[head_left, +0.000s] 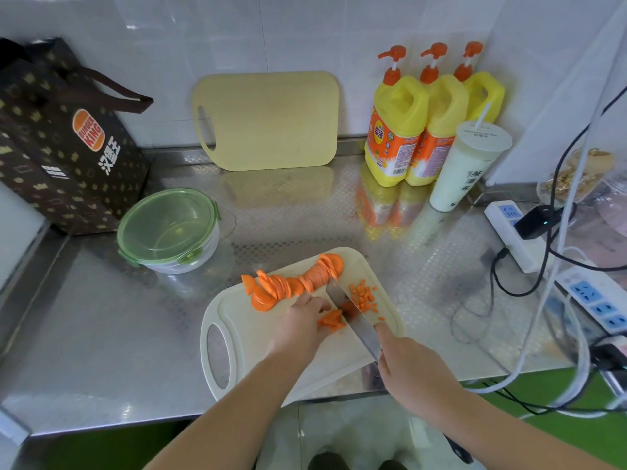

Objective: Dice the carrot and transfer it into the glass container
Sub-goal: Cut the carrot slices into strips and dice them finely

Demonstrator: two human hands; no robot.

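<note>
Carrot slices [291, 283] fanned on cutting board [237, 317], desk [101, 334] centre. Left hand [300, 323] fingers curled, pinning carrot strips [332, 319]; right hand [412, 371] fingers wrapped round knife [355, 320], blade on strips. Diced bits [364, 295] right of blade. Lidded glass container [169, 232] left.

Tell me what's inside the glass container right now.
Nothing shows through its closed green lid: the glass container looks empty. The lid's tint and glare blur the bottom, so small bits cannot be ruled out.
</note>
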